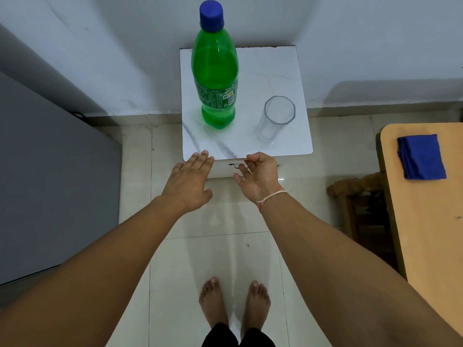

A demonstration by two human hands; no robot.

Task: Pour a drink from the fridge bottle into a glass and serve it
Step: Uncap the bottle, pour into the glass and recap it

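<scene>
The bottle [215, 68] is positioned upright on the tabletop [288, 71], its long axis vertical and its cap [211, 15] pointing up toward the camera. The bottle is green plastic; the cap is blue and is seated on the neck. A label is wrapped round the lower body. The fill level inside the bottle cannot be told through the tinted wall.

The glass [276, 117] is placed upright on the same tabletop, to the right of the bottle and apart from it, with its open mouth facing up. The glass is clear, and no liquid is seen in it.

The tabletop is a white marbled slab set against the wall, in front of the person.

The left hand [188, 181] is held palm down at the near edge of the tabletop, fingers straight and lightly spread; the fingertips reach the slab's edge. Nothing is gripped by it.

The right hand [258, 174] is held just below the near edge, palm turned inward, fingers loosely curled. Nothing is held in it. A thread band is worn on the right wrist.

A folded blue cloth [421, 156] is laid on a wooden table [426, 221] at the right. A grey fridge [50, 171] stands at the left. Two bare feet are planted on the tiled floor [200, 259].
</scene>
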